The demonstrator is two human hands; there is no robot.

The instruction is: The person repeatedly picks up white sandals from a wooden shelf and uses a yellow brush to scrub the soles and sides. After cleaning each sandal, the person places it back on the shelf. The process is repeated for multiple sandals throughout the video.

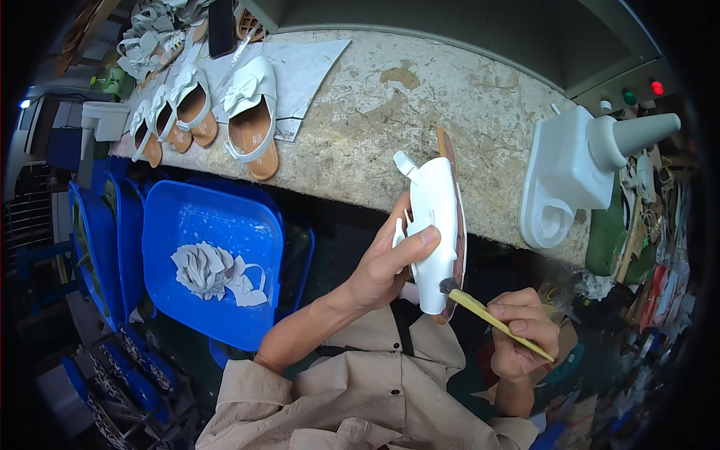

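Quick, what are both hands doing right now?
Left hand: closed, holding a white sandal by its upper.
Right hand: closed, holding a yellow-handled brush, bristles at the sandal's edge.

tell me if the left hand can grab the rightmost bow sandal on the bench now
Probably not: the left hand is full, gripping a white sandal, though nothing visible seems to block the way over the bench to the rightmost bow sandal.
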